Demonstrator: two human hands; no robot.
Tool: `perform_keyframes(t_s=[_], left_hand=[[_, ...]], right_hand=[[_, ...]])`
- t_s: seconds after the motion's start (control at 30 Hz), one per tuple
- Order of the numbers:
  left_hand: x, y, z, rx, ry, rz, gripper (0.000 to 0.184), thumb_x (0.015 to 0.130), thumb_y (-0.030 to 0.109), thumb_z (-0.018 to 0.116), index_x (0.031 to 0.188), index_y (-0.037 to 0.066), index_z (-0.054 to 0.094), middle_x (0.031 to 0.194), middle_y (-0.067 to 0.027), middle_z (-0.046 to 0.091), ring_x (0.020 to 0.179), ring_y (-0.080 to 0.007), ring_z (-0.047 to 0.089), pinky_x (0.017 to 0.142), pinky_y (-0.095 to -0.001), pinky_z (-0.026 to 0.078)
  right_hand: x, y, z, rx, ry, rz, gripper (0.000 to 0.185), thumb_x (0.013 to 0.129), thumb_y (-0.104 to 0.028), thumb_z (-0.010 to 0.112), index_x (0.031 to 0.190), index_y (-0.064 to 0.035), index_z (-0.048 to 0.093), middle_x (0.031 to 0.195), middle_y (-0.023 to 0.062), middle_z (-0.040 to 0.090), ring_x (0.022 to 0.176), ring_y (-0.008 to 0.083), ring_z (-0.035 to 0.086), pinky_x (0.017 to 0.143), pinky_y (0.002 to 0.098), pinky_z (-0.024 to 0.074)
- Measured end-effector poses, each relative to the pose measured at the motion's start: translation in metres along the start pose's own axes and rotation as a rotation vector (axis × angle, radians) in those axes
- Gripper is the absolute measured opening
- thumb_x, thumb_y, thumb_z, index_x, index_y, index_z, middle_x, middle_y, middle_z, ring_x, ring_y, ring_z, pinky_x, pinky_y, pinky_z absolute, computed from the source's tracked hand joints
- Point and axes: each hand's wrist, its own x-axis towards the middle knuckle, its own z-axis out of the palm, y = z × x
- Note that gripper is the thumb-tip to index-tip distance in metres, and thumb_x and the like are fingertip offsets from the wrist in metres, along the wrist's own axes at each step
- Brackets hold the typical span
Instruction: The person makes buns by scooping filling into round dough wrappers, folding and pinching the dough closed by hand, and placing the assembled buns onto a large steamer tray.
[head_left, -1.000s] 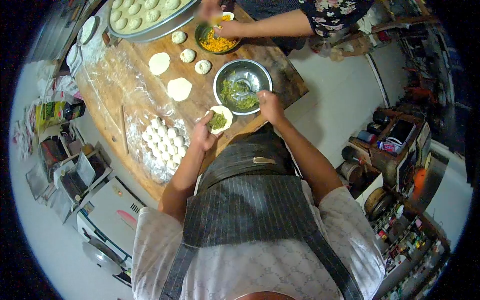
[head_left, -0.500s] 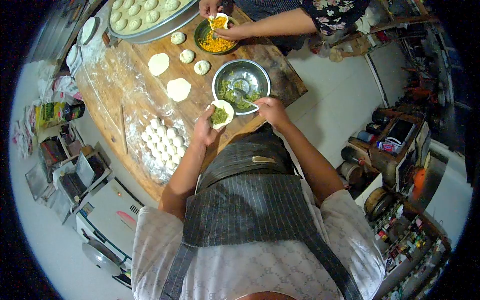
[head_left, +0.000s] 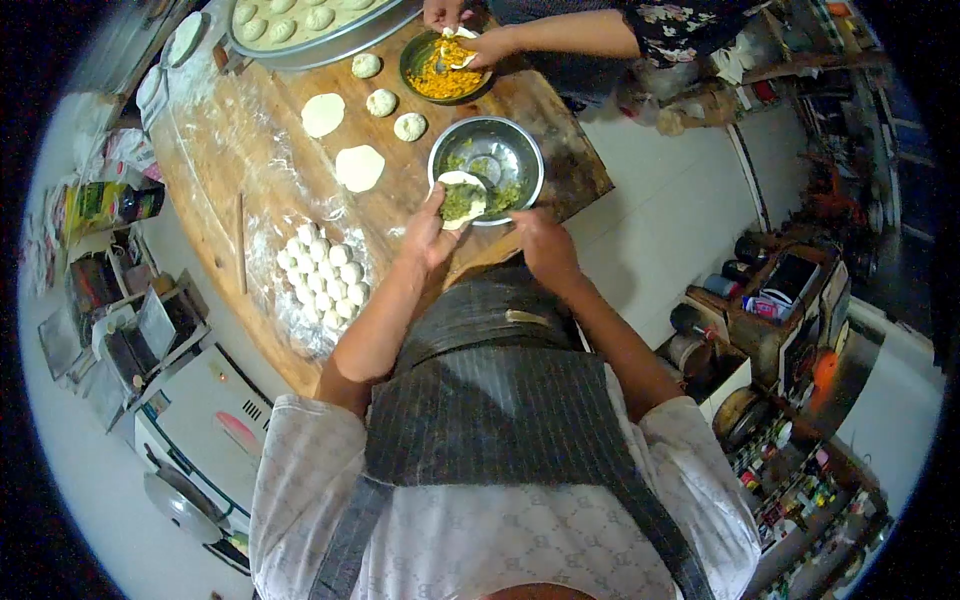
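Observation:
My left hand (head_left: 430, 232) is closed round the edge of a round dough wrapper (head_left: 449, 182) that carries a mound of green filling (head_left: 460, 201). It tilts over the near left rim of a steel bowl (head_left: 517, 148), which holds more green filling (head_left: 507, 196). In my right hand (head_left: 546, 248) is a spoon, its head at the filling in the wrapper; much of the spoon is hard to make out. Beyond the bowl, two flat wrappers (head_left: 359, 168) and several shaped buns (head_left: 410, 126) lie on the wooden table (head_left: 395, 213).
Another person's hands (head_left: 490, 47) hold a wrapper over a bowl of orange filling (head_left: 440, 84). A steamer tray of buns (head_left: 325, 50) stands at the far left. Floured dough pieces (head_left: 325, 275) and a rolling pin (head_left: 240, 243) lie on the left. Table corner (head_left: 608, 186) at right.
My left hand has brought the wrapper rightward and up to the bowl's rim. The spoon has gone from inside the bowl to the wrapper's filling. The other person's wrapper has lowered and tilted.

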Motion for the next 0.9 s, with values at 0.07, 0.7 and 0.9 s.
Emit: perform_keyframes(t_s=[0.07,0.7,0.9], left_hand=[[-0.007,0.009,0.003,0.113,0.043,0.028,0.036,0.099,0.029,0.045,0.124,0.004,0.049,0.122,-0.0142,0.059,0.109,-0.0281,0.060,0.092,-0.0426,0.053],[-0.051,0.015,0.025,0.805,-0.264,-0.023,0.042,0.081,0.001,0.067,0.121,0.003,0.054,0.107,-0.0054,0.065,0.095,-0.0161,0.064,0.083,-0.0301,0.053],[-0.046,-0.003,-0.006,0.912,-0.207,-0.143,0.052,0.078,0.005,0.072,0.127,0.003,0.056,0.109,-0.0040,0.065,0.093,-0.0119,0.061,0.083,-0.0261,0.049]], right_hand=[[0.008,0.002,-0.002,-0.001,0.053,-0.041,0.023,0.091,-0.010,0.047,0.106,-0.0017,0.061,0.092,0.0178,0.063,0.087,0.0331,0.062,0.076,0.0422,0.0483],[0.037,-0.011,0.010,0.319,-0.338,0.288,0.022,0.085,-0.016,0.064,0.096,0.0019,0.067,0.078,0.0119,0.068,0.069,0.0159,0.064,0.065,0.0310,0.0493],[0.005,-0.004,0.023,0.157,-0.221,0.023,0.023,0.085,-0.018,0.060,0.092,0.0040,0.062,0.085,0.0204,0.064,0.081,0.0355,0.062,0.074,0.0433,0.0482]])
